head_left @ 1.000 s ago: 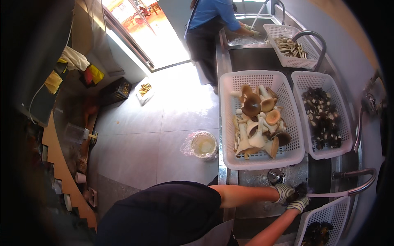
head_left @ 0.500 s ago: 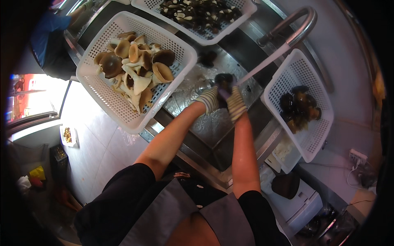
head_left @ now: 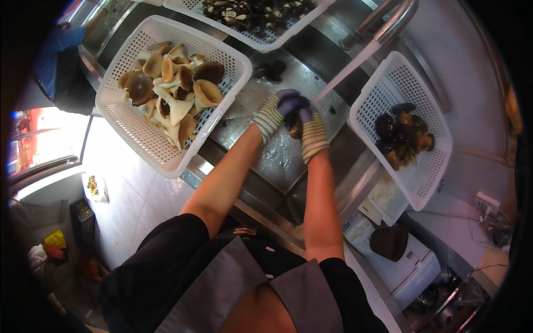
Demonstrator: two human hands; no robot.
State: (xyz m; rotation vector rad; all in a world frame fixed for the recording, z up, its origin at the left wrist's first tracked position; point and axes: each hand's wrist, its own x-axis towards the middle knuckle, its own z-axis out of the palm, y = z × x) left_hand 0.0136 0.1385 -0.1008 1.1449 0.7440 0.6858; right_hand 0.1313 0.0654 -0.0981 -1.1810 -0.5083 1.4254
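Note:
In a steel sink (head_left: 266, 173), my left hand (head_left: 273, 114) and my right hand (head_left: 313, 132) wear striped gloves with purple fingers. Between them they grip a wet, dark-capped mushroom (head_left: 295, 129) with a brownish part at its lower end. Gloved fingers hide much of it. A stream of water (head_left: 347, 72) runs slantwise from the curved tap (head_left: 395, 26) to just beside my right fingers. More dark pieces (head_left: 270, 71), apparently mushrooms, lie in the sink beyond my left hand.
At left, a white basket (head_left: 133, 132) holds pale, brown-capped mushrooms (head_left: 176, 91). Another white basket (head_left: 311, 21) at the back holds dark, cut pieces. The right-hand basket (head_left: 371, 100) contains dark mushrooms (head_left: 404, 133). A person in blue (head_left: 61, 50) stands at far left.
My hands have shifted slightly left and turned, bringing the mushroom's brownish part into sight. The baskets and tap sit a little differently in the picture as the view has shifted.

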